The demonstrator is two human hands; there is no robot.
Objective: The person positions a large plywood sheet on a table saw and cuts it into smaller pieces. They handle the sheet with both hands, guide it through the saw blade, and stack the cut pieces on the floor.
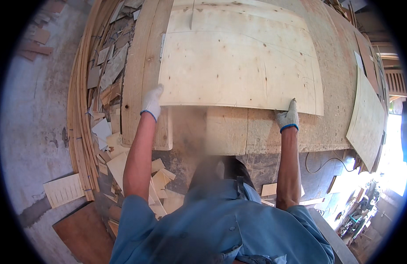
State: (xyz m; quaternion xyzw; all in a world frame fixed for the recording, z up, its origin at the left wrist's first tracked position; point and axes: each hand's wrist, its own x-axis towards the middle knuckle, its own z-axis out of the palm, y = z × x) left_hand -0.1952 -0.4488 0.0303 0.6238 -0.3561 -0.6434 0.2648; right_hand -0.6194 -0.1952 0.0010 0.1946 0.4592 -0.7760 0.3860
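A large pale plywood sheet (230, 66) lies on the wooden workbench (335, 123), with knots and several thin dark lines across its face. Its near edge juts slightly toward me. At its near left corner my left hand (152, 100), in a white knitted glove with a blue cuff, grips the side edge. My right hand (288, 116), gloved the same way, pinches the near edge to the right, the thumb lying on top and the fingers partly hidden below. Both forearms reach forward from my blue shirt.
Long thin wood strips (82, 110) and a heap of board offcuts (111, 66) fill the left side of the bench. Another plywood panel (366, 119) leans at the right edge. Scraps (161, 180) litter the floor by my legs, and a brown board (84, 231) lies lower left.
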